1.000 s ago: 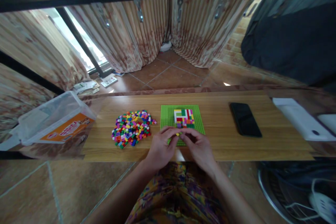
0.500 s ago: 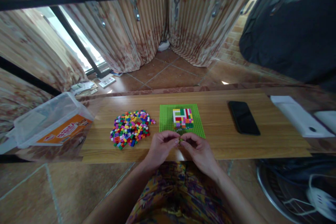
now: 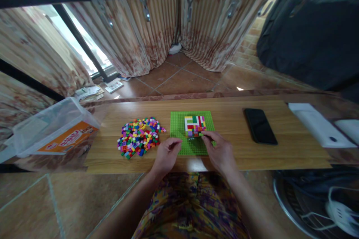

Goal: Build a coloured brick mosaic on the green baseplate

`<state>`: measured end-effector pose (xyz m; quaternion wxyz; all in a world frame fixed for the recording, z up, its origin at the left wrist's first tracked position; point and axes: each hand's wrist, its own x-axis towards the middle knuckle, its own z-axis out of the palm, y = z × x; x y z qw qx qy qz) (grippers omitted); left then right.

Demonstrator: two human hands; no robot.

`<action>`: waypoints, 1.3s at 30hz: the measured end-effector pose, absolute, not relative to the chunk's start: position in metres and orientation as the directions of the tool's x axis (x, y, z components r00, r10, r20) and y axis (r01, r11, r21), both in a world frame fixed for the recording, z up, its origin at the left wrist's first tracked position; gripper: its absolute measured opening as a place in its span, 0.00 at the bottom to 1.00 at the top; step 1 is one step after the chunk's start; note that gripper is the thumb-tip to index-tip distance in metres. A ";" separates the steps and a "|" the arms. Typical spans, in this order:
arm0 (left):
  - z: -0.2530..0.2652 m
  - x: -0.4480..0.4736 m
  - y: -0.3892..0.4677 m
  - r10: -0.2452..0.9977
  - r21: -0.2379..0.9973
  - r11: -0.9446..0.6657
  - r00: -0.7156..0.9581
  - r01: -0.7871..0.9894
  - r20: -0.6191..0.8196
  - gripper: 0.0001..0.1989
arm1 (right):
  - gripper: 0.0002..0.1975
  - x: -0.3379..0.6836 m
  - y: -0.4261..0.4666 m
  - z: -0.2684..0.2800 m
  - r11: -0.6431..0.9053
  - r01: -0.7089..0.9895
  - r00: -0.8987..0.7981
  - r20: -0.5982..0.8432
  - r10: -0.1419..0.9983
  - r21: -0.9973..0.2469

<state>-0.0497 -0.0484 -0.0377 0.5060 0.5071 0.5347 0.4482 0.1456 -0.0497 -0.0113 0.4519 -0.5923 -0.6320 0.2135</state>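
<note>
My right hand (image 3: 220, 151) pinches a small green brick (image 3: 201, 134) against the near right corner of a block of stacked bricks (image 3: 193, 125). That block, of many colours with white, red and green on top, stands on a green studded baseplate (image 3: 176, 119). My left hand (image 3: 168, 155) hovers over the baseplate's near left edge, apart from the block. Its fingers are curled, with thumb and index finger close together; whatever may lie between them is too small to make out.
Loose coloured bricks (image 3: 140, 136) form a pile left of the baseplate on the wooden table (image 3: 230, 119). A clear plastic box (image 3: 56, 123) with an orange label sits at the left end. To the right lie a black phone (image 3: 260, 126) and a white object (image 3: 319, 125).
My hands have parted. The right one has moved forward to the block with the green brick, and the left has drawn slightly left. More of the baseplate's near side now shows.
</note>
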 end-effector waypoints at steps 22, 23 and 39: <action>-0.038 -0.052 -0.051 0.997 0.951 -0.056 0.075 0.304 0.035 0.07 | 0.06 0.132 -0.023 -0.036 0.056 0.341 0.285 0.160 0.945 -0.938; -0.038 -0.052 -0.051 0.997 0.950 -0.055 0.076 0.307 0.034 0.07 | 0.06 0.132 -0.023 -0.035 0.055 0.322 0.283 0.152 0.947 -0.945; -0.036 -0.050 -0.052 0.994 0.932 -0.093 0.078 0.351 0.070 0.07 | 0.05 0.130 -0.020 -0.029 0.057 0.320 0.250 0.143 0.958 -0.946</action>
